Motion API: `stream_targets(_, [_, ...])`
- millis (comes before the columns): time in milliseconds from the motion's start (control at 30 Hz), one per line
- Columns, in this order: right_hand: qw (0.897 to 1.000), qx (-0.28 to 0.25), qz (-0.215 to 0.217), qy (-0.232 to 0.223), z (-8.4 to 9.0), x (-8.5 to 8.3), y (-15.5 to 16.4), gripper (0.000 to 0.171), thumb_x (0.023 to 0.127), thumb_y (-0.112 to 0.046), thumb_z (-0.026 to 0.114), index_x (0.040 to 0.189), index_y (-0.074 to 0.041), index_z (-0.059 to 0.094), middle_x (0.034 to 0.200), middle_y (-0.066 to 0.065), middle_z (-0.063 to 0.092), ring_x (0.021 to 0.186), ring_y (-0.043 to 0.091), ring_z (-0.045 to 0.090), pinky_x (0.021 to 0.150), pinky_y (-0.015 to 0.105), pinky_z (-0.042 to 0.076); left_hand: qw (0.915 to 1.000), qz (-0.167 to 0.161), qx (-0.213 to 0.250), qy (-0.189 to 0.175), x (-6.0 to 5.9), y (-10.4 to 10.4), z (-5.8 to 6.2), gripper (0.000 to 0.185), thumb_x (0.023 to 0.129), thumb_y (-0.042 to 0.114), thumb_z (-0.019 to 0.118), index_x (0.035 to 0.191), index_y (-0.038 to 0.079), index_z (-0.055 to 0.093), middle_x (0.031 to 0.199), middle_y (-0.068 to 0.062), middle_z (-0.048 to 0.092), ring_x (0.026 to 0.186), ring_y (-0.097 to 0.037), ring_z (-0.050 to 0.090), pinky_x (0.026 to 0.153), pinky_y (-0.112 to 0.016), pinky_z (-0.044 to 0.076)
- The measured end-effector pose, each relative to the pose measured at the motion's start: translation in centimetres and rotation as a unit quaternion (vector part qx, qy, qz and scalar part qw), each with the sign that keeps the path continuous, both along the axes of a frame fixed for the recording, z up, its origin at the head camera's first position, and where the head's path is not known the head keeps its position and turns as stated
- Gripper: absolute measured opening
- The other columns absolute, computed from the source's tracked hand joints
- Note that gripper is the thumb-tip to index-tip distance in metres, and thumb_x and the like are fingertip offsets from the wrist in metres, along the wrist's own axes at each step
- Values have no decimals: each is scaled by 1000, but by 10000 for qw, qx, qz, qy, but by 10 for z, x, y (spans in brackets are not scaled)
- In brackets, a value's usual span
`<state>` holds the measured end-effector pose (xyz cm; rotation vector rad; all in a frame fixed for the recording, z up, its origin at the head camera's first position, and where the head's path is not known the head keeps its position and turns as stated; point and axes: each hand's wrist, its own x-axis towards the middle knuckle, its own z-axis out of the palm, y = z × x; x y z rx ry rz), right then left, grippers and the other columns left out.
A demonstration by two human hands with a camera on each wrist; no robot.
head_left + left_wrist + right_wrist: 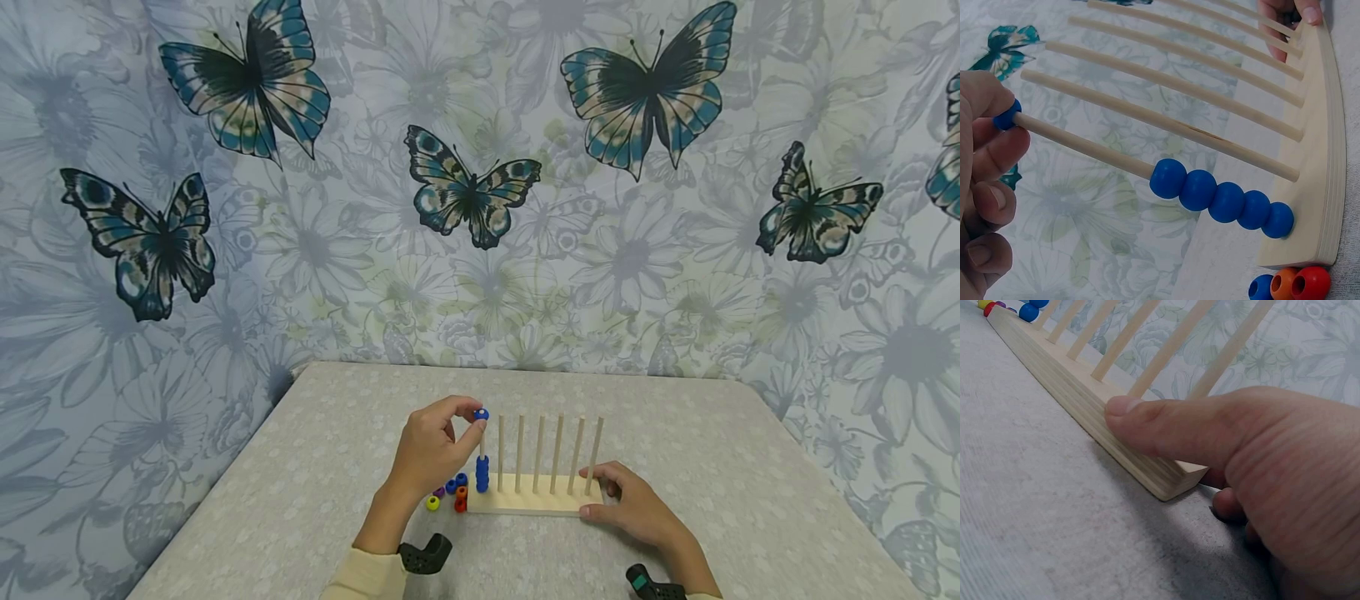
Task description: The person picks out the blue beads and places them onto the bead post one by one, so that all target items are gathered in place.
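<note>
A pale wooden peg board [536,502] stands on the table with a row of upright pegs. Several blue beads [1229,201] are stacked at the foot of its leftmost peg [1088,145]. At that peg's top, my left hand [431,447] pinches another blue bead [1007,115] between thumb and fingers, and the peg tip meets the bead. My right hand [633,506] grips the board's right end. In the right wrist view the thumb [1160,425] lies along the front edge, while the other fingers are mostly hidden behind the board.
Left of the board lie loose beads: a yellow bead [432,503], a red bead [461,505], an orange bead [1283,284], plus blue and purple ones. A patterned cloth [360,417] covers the table, which meets a butterfly-print wall [495,292] at the back.
</note>
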<state>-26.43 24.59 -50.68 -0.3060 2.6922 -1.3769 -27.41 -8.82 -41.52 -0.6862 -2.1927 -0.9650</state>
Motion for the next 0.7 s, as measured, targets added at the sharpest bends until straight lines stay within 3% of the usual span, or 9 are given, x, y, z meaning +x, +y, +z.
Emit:
stream_targets(367, [10000, -6, 22, 7, 0, 0, 1, 54, 75, -35, 87, 124, -24, 67, 100, 3, 55, 91, 20, 42, 75, 28, 37, 9999, 82, -74, -56, 0, -2, -1, 15, 89, 23, 74, 104, 22, 73, 79, 15, 63, 52, 2, 40, 47, -18, 39])
stream_targets(700, [9999, -133, 76, 7, -1, 0, 2, 54, 75, -34, 87, 125, -23, 67, 97, 4, 52, 90, 19, 41, 73, 27, 37, 9997, 197, -83, 150, -5, -5, -3, 14, 90, 23, 74, 103, 21, 72, 77, 14, 62, 52, 3, 40, 49, -17, 40])
